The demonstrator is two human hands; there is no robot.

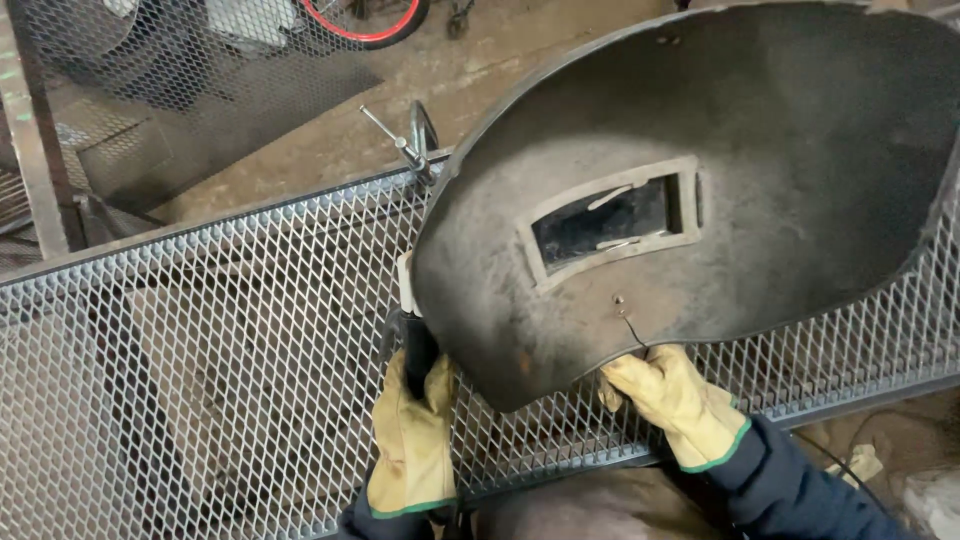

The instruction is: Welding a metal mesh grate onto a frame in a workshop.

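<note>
Head camera looks down at two hands in thick yellow gloves with green cuffs. Left hand point(413, 437) is curled shut around a dark welding handle point(419, 352) that stands almost straight up. You can see the fingers wrapped round it, and the top of the handle goes behind the edge of the big mask. Right hand point(668, 393) is closed on the bottom edge of a welding mask point(760, 150), the kind you hold up by hand. Its fingers pinch the rim just under a small screw and a bit of thin wire.

That mask is black and dusty and very big in the picture. It sits above both hands and a little to the right, with its hollow inside facing the camera. In the middle of it is a small dark window point(612, 218) with a grey metal frame.

Under the hands lies a wide sheet of grey metal mesh point(200, 330) with diamond-shaped holes, set in a dark steel frame. Both hands are over this mesh, near its front edge. A metal clamp point(415, 145) with a thin bar grips the far edge of the frame, just beside the mask's left side. Dark blue sleeves point(800, 490) show at the bottom. Far away, at the top, is a red bicycle wheel point(365, 25) on a dusty floor.
</note>
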